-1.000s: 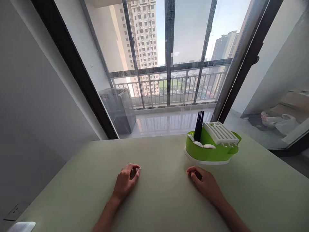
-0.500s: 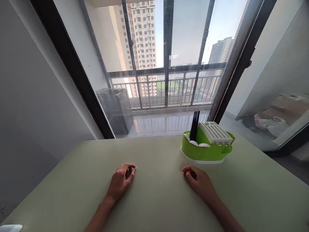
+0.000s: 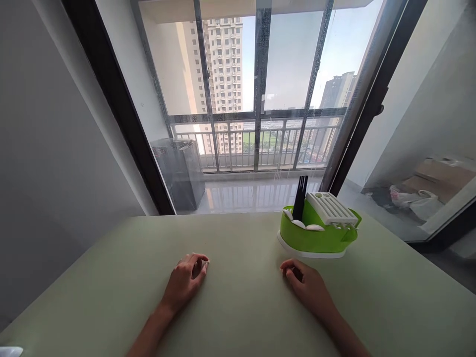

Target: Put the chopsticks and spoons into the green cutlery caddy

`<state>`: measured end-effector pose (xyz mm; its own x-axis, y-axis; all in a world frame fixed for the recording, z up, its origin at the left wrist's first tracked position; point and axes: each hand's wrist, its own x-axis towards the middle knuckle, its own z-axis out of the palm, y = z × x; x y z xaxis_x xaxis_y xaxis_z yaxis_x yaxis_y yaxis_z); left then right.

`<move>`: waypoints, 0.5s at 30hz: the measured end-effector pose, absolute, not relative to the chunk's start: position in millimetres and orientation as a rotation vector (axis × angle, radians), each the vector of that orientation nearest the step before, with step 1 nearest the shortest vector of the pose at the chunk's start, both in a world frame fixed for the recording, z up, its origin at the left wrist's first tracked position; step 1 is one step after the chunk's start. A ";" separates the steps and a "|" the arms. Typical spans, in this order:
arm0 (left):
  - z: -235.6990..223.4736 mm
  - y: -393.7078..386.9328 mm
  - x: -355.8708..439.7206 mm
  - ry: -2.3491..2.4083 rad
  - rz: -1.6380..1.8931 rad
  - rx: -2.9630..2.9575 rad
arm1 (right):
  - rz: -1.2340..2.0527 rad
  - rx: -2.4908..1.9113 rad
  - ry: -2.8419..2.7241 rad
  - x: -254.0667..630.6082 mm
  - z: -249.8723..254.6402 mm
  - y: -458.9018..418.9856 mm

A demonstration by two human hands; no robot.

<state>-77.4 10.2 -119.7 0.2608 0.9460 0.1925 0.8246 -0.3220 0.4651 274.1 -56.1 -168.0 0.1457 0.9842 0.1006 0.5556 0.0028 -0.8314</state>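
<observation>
My left hand (image 3: 186, 280) rests on the pale green tabletop (image 3: 238, 302), fingers loosely curved and thumb a little apart from the forefinger. It holds nothing that I can see. To the right, my right hand (image 3: 305, 282) lies on the same surface in a similar relaxed curl, with nothing visible in it. Just beyond that hand stands a green and white caddy (image 3: 316, 243). Several black sticks that look like chopsticks (image 3: 300, 198) stand upright in its left part. White rounded pieces (image 3: 298, 224) show along its front rim, and a slotted white top (image 3: 332, 208) covers its right part.
A white object (image 3: 10, 351) is cut off at the lower left corner. Behind the table, a dark-framed glass door (image 3: 122, 109) faces a balcony with a grey box-like appliance (image 3: 178, 173). Cardboard (image 3: 442, 176) and a white bag (image 3: 424, 203) lie on the floor at right.
The view has tilted slightly, so the balcony and caddy sit a little lower in the picture. Both hands stay in place on the table.
</observation>
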 end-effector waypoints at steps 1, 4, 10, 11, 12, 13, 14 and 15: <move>-119.3 9.9 -77.0 1.636 0.640 2.268 | 0.701 -1.653 -1.506 274.1 -167.9 -56.1; -118.3 9.3 -76.1 1.635 0.637 2.276 | 0.686 -1.649 -1.500 273.7 -167.3 -56.4; -119.2 9.5 -75.9 1.619 0.659 2.296 | 0.698 -1.588 -1.439 274.6 -168.2 -55.8; -119.0 9.4 -75.7 1.620 0.663 2.297 | 0.703 -1.583 -1.414 275.4 -168.6 -55.4; -118.7 9.1 -75.4 1.621 0.668 2.296 | 0.706 -1.579 -1.385 276.4 -169.0 -55.0; -118.2 8.8 -75.1 1.621 0.675 2.293 | 0.705 -1.577 -1.347 277.5 -169.4 -54.7; -117.7 8.4 -74.7 1.620 0.686 2.290 | 0.697 -1.575 -1.302 278.7 -169.9 -54.5; -117.2 8.0 -74.4 1.619 0.700 2.286 | 0.684 -1.572 -1.251 279.9 -170.3 -54.4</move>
